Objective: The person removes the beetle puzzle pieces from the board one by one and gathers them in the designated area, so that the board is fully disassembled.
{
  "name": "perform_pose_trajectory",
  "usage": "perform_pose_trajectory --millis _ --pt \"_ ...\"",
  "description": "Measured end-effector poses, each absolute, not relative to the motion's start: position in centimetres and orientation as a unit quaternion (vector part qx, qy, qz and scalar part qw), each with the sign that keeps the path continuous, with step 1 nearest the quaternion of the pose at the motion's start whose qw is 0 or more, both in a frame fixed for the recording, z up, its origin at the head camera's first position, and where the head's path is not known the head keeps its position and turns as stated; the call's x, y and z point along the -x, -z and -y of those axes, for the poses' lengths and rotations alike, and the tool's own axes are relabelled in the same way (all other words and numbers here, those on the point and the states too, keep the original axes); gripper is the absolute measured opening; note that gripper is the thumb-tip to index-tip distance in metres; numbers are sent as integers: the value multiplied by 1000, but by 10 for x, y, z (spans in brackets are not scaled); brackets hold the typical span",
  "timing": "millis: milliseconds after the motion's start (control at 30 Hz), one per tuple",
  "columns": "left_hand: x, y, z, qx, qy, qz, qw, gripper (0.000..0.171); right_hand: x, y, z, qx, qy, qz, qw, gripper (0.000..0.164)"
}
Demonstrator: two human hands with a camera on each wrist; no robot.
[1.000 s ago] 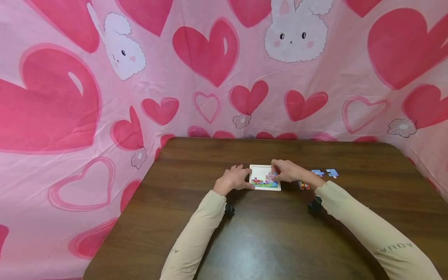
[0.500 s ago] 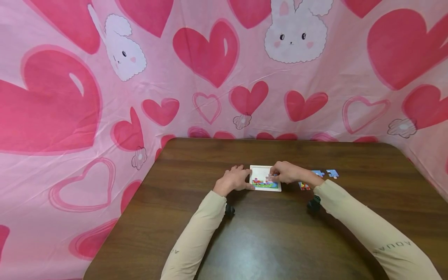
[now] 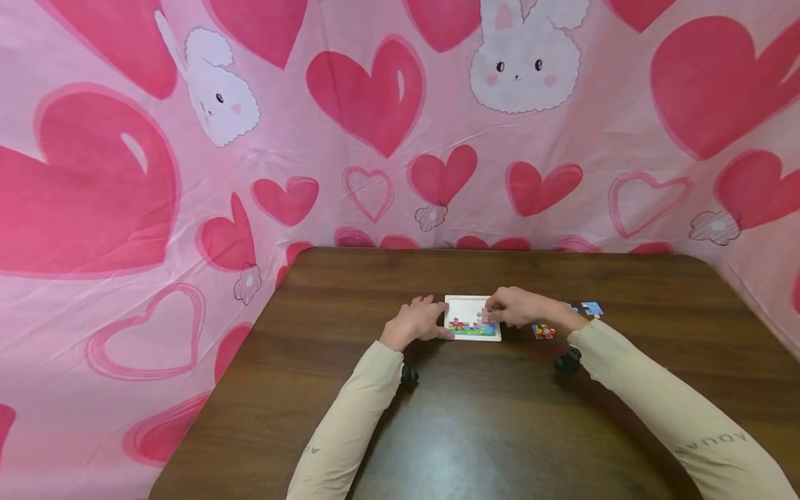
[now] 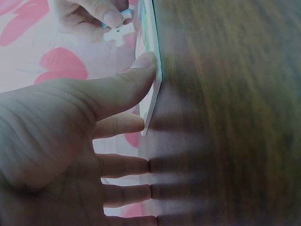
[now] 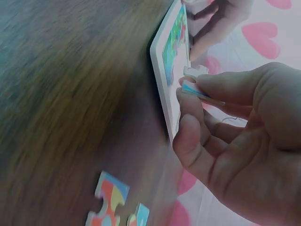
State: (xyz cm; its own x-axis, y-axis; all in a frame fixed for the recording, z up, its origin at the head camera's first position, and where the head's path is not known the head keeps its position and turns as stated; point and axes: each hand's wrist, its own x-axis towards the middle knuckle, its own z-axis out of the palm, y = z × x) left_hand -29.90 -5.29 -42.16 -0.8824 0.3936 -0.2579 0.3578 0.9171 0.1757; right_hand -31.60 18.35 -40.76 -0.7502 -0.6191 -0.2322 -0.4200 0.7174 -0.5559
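Note:
A white-rimmed jigsaw puzzle board (image 3: 445, 302) lies on the table; its lower part is filled with a green picture and the upper part is bare white. My left hand (image 3: 415, 319) rests at its left edge, thumb (image 4: 143, 61) on the rim and other fingers fairly straight, some tips on the tabletop. Between thumb and index finger, my right hand (image 3: 521, 307) pinches a puzzle piece (image 4: 120, 34) over the board's right part. In the right wrist view that piece (image 5: 195, 89) shows edge-on with a blue strip, partly hidden by the fingers.
Right of the board lie loose puzzle pieces: a red and yellow one (image 3: 543, 331) and a blue one (image 3: 591, 307), with another partly hidden behind the right wrist. Behind the brown table (image 3: 437, 430) hangs a pink cloth (image 3: 369, 90) with hearts and rabbits.
My right hand shifts slightly over the board and tilts the pinched piece, ending a little further right. The left hand stays at the board's edge.

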Motion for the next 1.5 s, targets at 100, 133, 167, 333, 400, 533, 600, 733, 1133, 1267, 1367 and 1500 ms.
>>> perform_pose_trajectory --millis 100,133,167,333,400,533,600,733,1133,1267,1367,1500 --pt "299 421 54 -197 -63 -968 144 70 315 406 -188 272 252 -904 211 14" --pt "299 421 55 -197 -64 -968 143 70 316 406 -190 271 255 -904 210 13" --pt "299 421 55 -198 -63 -968 143 70 316 406 -192 274 256 -904 206 12" --pt "299 421 54 -194 -61 -969 144 69 314 404 -205 285 264 -902 190 6" --pt "299 421 53 -194 -62 -968 146 69 312 402 -211 280 266 -903 190 7" --pt "299 421 53 -197 -65 -967 150 69 311 397 -224 258 276 -903 202 8" --pt "300 420 54 -199 -65 -966 151 69 310 394 -231 252 282 -902 207 8" --pt "300 418 54 -199 -62 -967 148 69 311 390 -244 259 279 -901 210 10" --pt "300 420 54 -192 -55 -968 150 69 305 387 -275 270 263 -905 196 12" --pt "300 421 53 -196 -57 -968 147 67 303 385 -284 260 278 -901 207 10" --pt "300 422 53 -200 -59 -967 146 67 301 384 -291 258 287 -896 222 10" --pt "300 423 53 -197 -59 -968 147 69 299 384 -299 256 287 -892 237 10"
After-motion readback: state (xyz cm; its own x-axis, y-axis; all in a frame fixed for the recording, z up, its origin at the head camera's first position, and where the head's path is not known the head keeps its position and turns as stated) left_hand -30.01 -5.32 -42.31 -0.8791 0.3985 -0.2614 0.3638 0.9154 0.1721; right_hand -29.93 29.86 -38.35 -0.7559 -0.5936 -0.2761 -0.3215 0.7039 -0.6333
